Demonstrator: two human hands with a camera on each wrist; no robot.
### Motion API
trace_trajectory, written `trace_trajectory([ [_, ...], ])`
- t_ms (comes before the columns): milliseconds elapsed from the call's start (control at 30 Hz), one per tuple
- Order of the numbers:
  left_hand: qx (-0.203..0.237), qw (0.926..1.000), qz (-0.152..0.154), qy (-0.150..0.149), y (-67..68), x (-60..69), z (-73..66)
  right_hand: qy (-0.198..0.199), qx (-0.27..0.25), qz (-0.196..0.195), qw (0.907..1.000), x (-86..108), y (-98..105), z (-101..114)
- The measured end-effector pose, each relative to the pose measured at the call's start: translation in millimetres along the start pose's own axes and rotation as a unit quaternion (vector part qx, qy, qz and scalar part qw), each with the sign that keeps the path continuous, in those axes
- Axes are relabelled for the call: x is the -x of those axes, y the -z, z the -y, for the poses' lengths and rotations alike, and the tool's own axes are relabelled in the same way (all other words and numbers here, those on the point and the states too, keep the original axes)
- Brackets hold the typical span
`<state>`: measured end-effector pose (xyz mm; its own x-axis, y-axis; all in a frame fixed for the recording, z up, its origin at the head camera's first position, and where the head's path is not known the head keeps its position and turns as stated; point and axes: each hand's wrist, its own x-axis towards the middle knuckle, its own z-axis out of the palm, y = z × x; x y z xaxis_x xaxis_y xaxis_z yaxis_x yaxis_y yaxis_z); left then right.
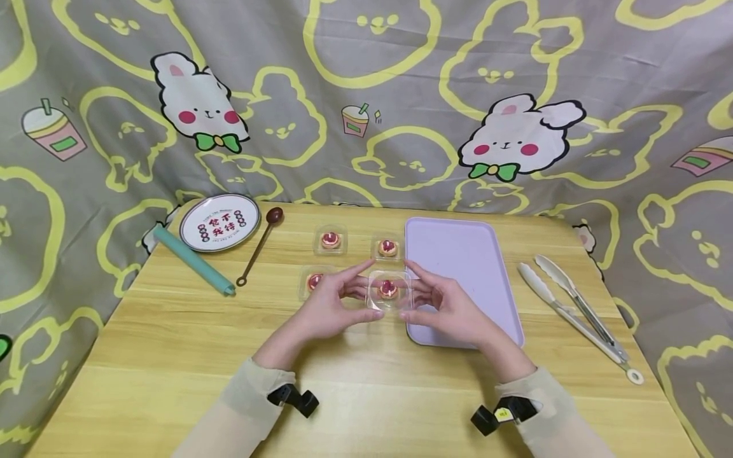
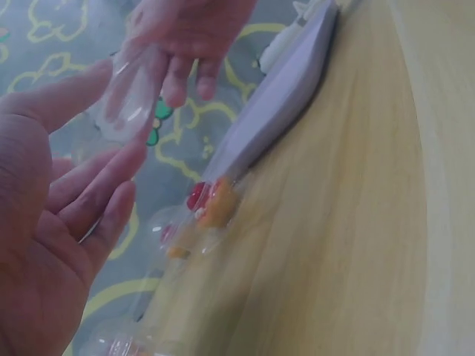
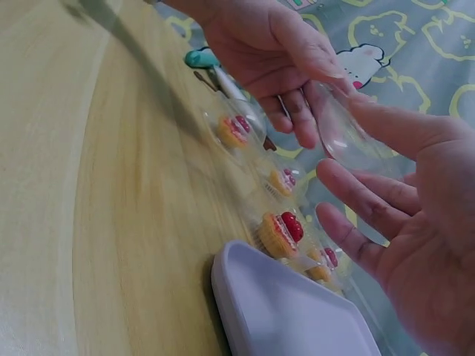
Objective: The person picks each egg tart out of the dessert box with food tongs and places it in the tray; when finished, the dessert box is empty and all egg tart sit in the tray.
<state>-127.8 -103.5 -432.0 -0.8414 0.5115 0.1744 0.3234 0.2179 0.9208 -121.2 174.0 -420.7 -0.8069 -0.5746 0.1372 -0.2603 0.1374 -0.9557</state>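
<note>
A clear plastic lid (image 1: 395, 305) hangs in the air between my two hands. My left hand (image 1: 326, 308) pinches its left side between thumb and fingers, while my right hand (image 1: 455, 308) grips the right side the same way. Below the lid, apart from it, a small red-topped tart (image 3: 280, 233) sits on the table in a clear container. Three more tarts stand nearby in clear plastic boxes: a back-left tart (image 1: 330, 240), a back-right tart (image 1: 387, 247) and a front-left tart (image 1: 314, 282), partly hidden behind my left hand in the head view.
A lilac tray (image 1: 458, 254) lies right of the tarts, partly under my right hand. Metal tongs (image 1: 578, 318) lie farther right. To the left are a white plate (image 1: 220, 222), a brown long-handled spoon (image 1: 260, 248) and a teal roll (image 1: 195, 261). A patterned curtain (image 1: 401, 95) borders the wooden table (image 1: 366, 394).
</note>
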Motion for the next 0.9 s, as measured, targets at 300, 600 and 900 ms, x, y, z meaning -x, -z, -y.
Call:
trace_trajectory([
  [300,-0.033,0.9982,0.037,0.033,3.2,10.0,1.2,-0.01,0.087,0.002,0.9962,7.2,-3.8,-2.0],
  [600,-0.061,0.9948,0.068,0.045,-3.9,21.5,13.1,0.008,0.185,0.009,0.9826,14.8,-11.3,-14.6],
  [900,-0.054,0.9925,0.094,0.055,-8.5,25.7,18.1,0.007,0.257,0.019,0.9661,20.1,-17.7,-23.5],
])
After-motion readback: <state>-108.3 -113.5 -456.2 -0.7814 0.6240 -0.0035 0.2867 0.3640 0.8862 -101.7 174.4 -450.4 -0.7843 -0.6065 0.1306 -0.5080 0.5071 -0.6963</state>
